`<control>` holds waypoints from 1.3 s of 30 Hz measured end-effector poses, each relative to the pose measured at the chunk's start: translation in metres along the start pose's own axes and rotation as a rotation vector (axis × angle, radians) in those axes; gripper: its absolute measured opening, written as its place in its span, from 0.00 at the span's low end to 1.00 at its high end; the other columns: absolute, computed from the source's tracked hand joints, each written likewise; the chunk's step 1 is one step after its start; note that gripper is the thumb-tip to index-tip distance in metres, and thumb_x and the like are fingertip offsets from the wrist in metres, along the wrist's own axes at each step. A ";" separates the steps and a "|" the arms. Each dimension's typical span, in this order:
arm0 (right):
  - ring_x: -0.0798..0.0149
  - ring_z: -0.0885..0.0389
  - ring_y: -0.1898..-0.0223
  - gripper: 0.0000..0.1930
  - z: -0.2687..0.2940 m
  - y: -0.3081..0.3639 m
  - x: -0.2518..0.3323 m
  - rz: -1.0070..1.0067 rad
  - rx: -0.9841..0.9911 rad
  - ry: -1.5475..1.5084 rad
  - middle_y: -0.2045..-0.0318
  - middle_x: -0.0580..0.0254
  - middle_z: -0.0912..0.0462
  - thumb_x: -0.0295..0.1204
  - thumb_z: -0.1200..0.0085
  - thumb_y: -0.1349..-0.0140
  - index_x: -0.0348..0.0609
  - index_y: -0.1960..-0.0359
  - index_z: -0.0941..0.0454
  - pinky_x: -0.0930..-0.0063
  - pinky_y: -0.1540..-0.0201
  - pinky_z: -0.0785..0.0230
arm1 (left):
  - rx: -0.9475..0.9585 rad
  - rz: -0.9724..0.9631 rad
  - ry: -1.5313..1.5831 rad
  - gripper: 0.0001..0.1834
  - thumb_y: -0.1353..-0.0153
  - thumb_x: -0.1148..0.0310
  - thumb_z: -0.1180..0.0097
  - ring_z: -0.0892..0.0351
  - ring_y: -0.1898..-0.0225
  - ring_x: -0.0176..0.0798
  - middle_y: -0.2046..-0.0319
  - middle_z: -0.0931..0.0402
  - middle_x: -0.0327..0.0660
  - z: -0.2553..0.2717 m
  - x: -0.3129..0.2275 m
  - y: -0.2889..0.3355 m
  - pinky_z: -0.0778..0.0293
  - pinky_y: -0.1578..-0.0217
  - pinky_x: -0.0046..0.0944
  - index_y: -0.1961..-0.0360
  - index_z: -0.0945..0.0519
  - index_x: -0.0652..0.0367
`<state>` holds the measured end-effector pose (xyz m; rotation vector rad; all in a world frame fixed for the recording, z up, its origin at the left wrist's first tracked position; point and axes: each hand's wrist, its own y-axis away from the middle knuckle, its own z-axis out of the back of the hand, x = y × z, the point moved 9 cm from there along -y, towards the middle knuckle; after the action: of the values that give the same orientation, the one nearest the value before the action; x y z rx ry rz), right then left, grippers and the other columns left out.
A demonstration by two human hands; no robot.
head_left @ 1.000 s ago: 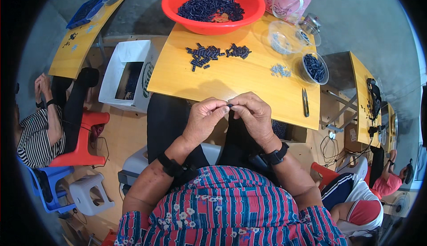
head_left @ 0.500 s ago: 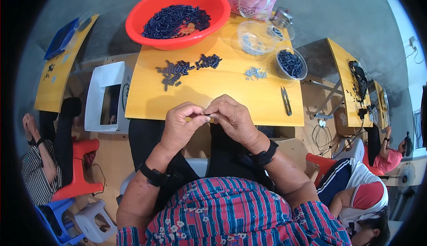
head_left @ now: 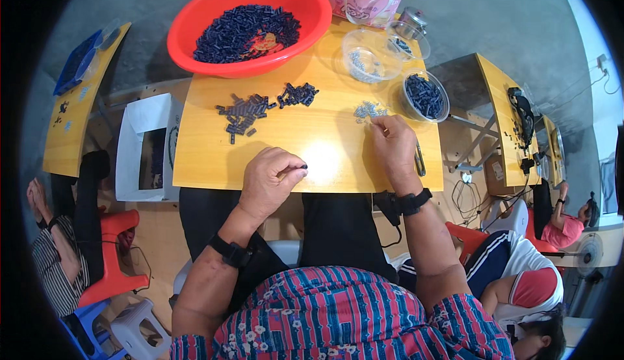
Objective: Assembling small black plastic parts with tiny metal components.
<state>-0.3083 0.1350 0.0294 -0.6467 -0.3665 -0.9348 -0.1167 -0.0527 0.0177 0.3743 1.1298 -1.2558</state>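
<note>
Head view: the left hand (head_left: 268,176) pinches a small black piece (head_left: 304,166); whether the right hand (head_left: 395,146) grips is unclear.

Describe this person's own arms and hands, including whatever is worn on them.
The left hand and right hand wear no gloves. A black wristband circles the left wrist; a matching black band sits on the right, with a dark cable hanging nearby. The forearms are uncovered below patterned sleeves in pinkish red and blue.
</note>
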 end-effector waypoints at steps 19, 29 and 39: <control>0.43 0.17 0.67 0.04 -0.011 0.001 0.014 0.138 0.131 0.194 0.69 0.46 0.17 0.25 0.43 0.42 0.38 0.72 0.18 0.53 0.61 0.23 | -0.014 0.011 0.007 0.03 0.48 0.72 0.32 0.20 0.66 0.45 0.74 0.18 0.40 -0.001 0.003 0.002 0.25 0.62 0.43 0.73 0.15 0.57; 0.44 0.18 0.65 0.02 -0.016 0.033 0.026 0.289 0.180 0.075 0.67 0.51 0.19 0.23 0.44 0.38 0.41 0.65 0.22 0.54 0.62 0.25 | -0.036 0.002 -0.006 0.04 0.49 0.76 0.31 0.20 0.68 0.42 0.73 0.18 0.41 0.002 0.004 0.004 0.24 0.64 0.39 0.71 0.15 0.61; 0.54 0.19 0.64 0.02 -0.032 0.051 0.068 0.097 0.434 -0.502 0.67 0.53 0.20 0.20 0.47 0.34 0.37 0.62 0.22 0.67 0.57 0.26 | -0.028 0.014 0.004 0.05 0.49 0.74 0.30 0.21 0.68 0.41 0.74 0.19 0.41 -0.001 0.006 0.004 0.25 0.65 0.39 0.70 0.15 0.60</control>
<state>-0.2277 0.0933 0.0246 -0.4851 -0.9481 -0.5624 -0.1146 -0.0543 0.0109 0.3627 1.1454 -1.2264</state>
